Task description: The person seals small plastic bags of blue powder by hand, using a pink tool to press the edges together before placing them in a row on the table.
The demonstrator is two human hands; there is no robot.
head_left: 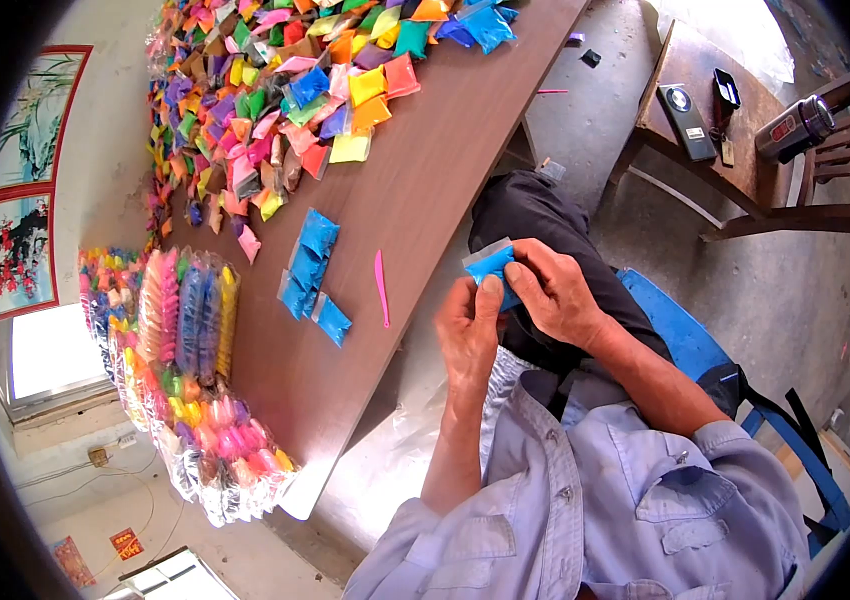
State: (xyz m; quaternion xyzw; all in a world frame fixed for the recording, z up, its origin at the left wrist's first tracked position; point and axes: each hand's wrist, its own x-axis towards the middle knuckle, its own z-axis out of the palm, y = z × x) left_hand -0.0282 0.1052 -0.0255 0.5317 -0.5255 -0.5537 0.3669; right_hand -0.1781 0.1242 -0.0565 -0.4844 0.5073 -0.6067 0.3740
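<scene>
Above my lap, both hands hold a small clear packet with blue filling (488,261). My left hand (469,328) grips its lower left side, thumb on top. My right hand (557,298) pinches the right side between thumb and fingers, and part of the packet is hidden under it. On the brown table (415,215), left of my hands, several similar blue packets (312,250) lie grouped together. Between them and my hands lies a thin pink plastic stick (381,288), apart from both hands.
A large heap of coloured packets (275,110) covers the far part of the table. Clear bags of coloured packets (185,320) stand along its left side. To the right, a wooden stool (690,65) bears a phone-like device (686,122) and a dark flask (795,130).
</scene>
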